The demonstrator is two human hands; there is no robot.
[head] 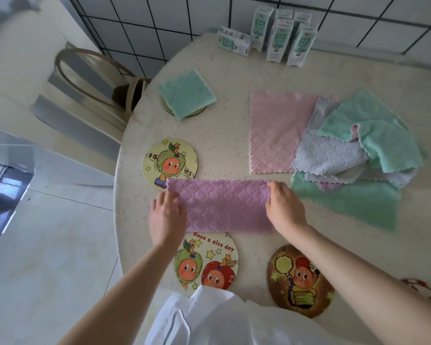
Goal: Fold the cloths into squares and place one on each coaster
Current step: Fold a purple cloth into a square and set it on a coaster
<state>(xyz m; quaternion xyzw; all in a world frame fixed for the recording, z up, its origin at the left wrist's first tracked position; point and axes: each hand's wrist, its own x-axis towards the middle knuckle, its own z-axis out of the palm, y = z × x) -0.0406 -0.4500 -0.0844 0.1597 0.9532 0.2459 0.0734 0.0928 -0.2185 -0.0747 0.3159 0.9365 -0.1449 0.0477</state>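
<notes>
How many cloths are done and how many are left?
One folded green cloth sits on the far coaster. The left hand and right hand are on the purple cloth, a strip so far. Three coasters are bare; a cloth pile waits.

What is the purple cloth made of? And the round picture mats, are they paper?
The long purple quilted cloth looks like soft microfibre. Its surface is fuzzy and matte, with a pressed diamond pattern and wavy edges. The round yellow cartoon coaster looks stiffer than paper, perhaps board or cork with a smooth printed top, since it lies flat with a crisp rim. I cannot tell which.
</notes>
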